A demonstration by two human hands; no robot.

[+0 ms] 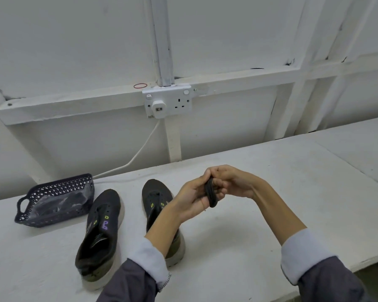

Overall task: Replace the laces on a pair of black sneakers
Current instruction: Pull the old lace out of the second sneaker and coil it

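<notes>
Basket (52, 189) at nine o'clock holds a clear bag (59, 203); left hand (190, 200) and right hand (230, 182) grip one bundled lace (211, 195).

Your left grip (192, 199) and right grip (229, 182), both pinching the coiled black lace (211, 194), hang over bare tabletop (292, 182) that lies open toward 3 o'clock. At 9 o'clock stand the right black sneaker (154, 197) and the left black sneaker (100, 232), with a narrow lane between them. The mesh basket (59, 189) and white cable (138, 153) crowd 10 o'clock.
</notes>
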